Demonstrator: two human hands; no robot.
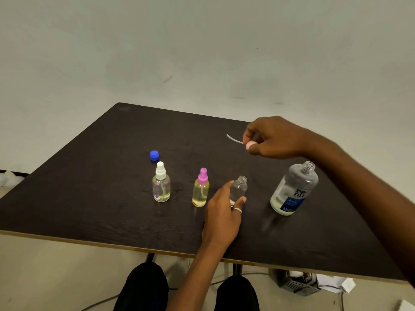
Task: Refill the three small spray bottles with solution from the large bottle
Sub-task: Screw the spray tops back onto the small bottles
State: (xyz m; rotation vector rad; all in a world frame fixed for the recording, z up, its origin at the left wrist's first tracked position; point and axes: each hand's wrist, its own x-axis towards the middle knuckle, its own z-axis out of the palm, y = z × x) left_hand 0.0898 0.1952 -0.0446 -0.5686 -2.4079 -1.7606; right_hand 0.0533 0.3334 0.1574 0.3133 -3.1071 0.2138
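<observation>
Three small bottles stand in a row on the dark table (89, 198). A white-capped spray bottle (161, 182) and a pink-capped spray bottle (201, 188) both hold yellowish liquid. My left hand (222, 212) grips the third small bottle (239, 188), which is clear, looks empty and has no top. My right hand (276, 138) holds its pink spray head (249, 145) above the table, the thin dip tube sticking out to the left. The large bottle (294, 189) stands uncapped to the right with a little liquid at the bottom.
A blue cap (154, 155) lies behind the white-capped bottle. The table's front edge runs just above my knees. Boxes and cables lie on the floor under the right side.
</observation>
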